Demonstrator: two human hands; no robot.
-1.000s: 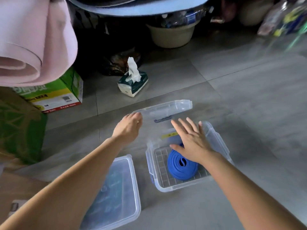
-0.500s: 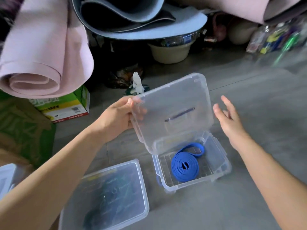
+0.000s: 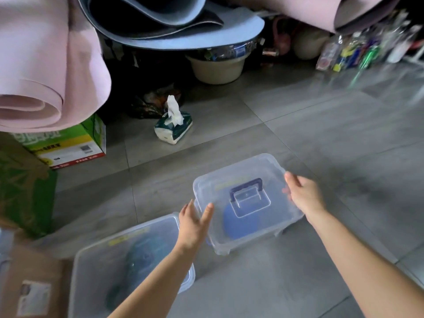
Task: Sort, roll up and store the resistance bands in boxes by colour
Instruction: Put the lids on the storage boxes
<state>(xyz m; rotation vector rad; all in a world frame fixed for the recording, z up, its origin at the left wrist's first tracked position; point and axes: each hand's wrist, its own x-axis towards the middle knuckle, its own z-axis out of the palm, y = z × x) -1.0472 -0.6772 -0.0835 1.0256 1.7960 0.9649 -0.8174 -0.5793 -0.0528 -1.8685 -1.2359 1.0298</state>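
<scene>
The lid (image 3: 252, 171) is lying on the clear box (image 3: 259, 237), and the rolled blue band (image 3: 238, 226) is showing through it from inside. In my judgement the lid is perhaps not snapped yet. If one side is getting pressed before the other, a corner may be staying up, or the light box may be sliding toward the second box (image 3: 128, 255) just left of it. The left hand (image 3: 192, 223) is touching the clear box's left edge with straight, relaxed fingers, grasping nothing. The right hand (image 3: 302, 196) is resting at its right edge, thumb along the rim. Its other fingers are blurred behind the plastic, so I cannot tell if they are gripping.
</scene>
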